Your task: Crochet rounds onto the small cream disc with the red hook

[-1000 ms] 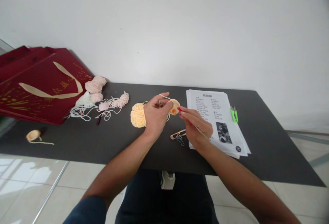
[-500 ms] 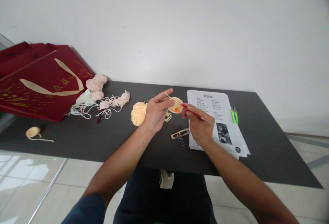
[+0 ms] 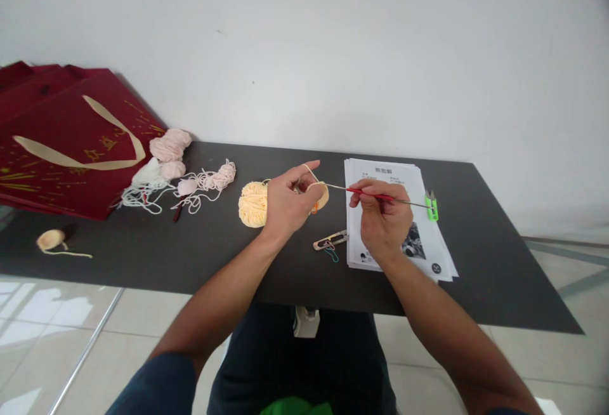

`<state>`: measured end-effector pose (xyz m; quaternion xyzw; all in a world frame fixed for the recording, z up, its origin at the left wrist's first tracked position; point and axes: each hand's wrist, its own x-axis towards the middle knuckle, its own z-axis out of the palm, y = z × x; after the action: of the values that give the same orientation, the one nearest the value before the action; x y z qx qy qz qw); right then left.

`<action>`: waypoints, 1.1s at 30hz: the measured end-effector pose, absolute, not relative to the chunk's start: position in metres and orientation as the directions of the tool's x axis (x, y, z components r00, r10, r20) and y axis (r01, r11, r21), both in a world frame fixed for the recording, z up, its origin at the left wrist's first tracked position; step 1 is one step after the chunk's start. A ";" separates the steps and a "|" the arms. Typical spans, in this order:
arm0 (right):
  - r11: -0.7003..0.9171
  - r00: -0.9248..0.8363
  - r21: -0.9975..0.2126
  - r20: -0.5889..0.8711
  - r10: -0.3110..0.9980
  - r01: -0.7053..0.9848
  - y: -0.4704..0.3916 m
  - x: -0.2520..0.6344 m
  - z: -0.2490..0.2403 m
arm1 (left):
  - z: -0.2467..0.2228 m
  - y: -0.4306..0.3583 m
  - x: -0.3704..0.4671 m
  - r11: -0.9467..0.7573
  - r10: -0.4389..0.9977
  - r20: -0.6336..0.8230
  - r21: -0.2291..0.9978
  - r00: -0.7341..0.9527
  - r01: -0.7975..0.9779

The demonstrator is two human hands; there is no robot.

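Note:
Between the thumb and fingers of my left hand (image 3: 291, 202) is a small pale-yellow crochet piece (image 3: 323, 195), with an orange marker at its lower edge. A strand of yarn runs over my raised left index finger. My right hand (image 3: 384, 215) grips a red-handled crochet hook (image 3: 371, 194) whose thin metal shaft points toward the piece; the other end sticks out to the right. The hook's tip is too small to make out, but a taut strand stretches between it and the piece. A yellow yarn ball (image 3: 253, 204) lies just left of my left hand, partly covered by it.
Printed sheets (image 3: 394, 171) lie under my right hand, with green thread snips (image 3: 431, 205) at their right edge. Other snips (image 3: 329, 240) and a teal stitch marker (image 3: 333, 254) lie nearer me. Pink yarn (image 3: 170, 144), a small crocheted cup (image 3: 51, 239) and red bags (image 3: 61, 142) are leftward.
My right hand has moved right, drawing the hook away from the crochet piece and stretching a strand between them. The piece has turned and shows less of its face. The view has shifted slightly.

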<state>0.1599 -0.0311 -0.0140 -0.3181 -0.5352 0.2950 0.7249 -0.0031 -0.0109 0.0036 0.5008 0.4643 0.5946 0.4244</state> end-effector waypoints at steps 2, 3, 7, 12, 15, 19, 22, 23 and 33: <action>0.619 0.264 -0.781 0.582 0.769 -0.084 -0.033 0.159 -0.013 | 0.004 -0.013 -0.002 -0.297 0.942 0.298 0.954 -0.155 0.032; 0.611 0.267 -0.786 0.572 0.776 -0.092 -0.033 0.160 -0.013 | 0.004 -0.014 -0.001 -0.335 0.927 0.340 0.940 -0.157 0.060; 0.562 0.267 -0.814 0.515 0.815 -0.147 -0.032 0.162 -0.012 | 0.005 -0.015 -0.001 -0.359 0.922 0.363 0.932 -0.138 0.055; 0.560 0.263 -0.805 0.507 0.821 -0.196 -0.031 0.163 -0.012 | 0.005 -0.010 -0.006 -0.221 0.975 0.219 0.965 -0.030 -0.141; 0.561 0.261 -0.804 0.508 0.820 -0.197 -0.032 0.163 -0.011 | 0.005 -0.007 -0.009 -0.138 0.989 0.145 0.963 0.013 -0.229; 0.538 0.228 -0.813 0.493 0.840 -0.223 -0.031 0.165 -0.006 | 0.006 -0.005 -0.012 -0.063 0.993 0.090 0.950 0.075 -0.305; 0.461 0.178 -0.824 0.425 0.887 -0.329 -0.027 0.166 -0.004 | 0.005 -0.005 -0.012 -0.053 0.989 0.095 0.940 0.112 -0.338; 0.424 0.162 -0.827 0.392 0.906 -0.370 -0.026 0.166 -0.005 | 0.004 -0.005 -0.011 -0.055 0.988 0.099 0.940 0.115 -0.337; 0.226 0.161 -0.868 0.171 0.972 -0.441 -0.026 0.157 -0.017 | 0.000 -0.007 -0.007 -0.163 0.985 0.170 0.961 0.013 -0.222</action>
<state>0.1572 -0.0255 -0.0169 -0.3427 -0.3871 0.5192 0.6806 -0.0070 -0.0065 0.0002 0.4897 0.3898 0.5846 0.5162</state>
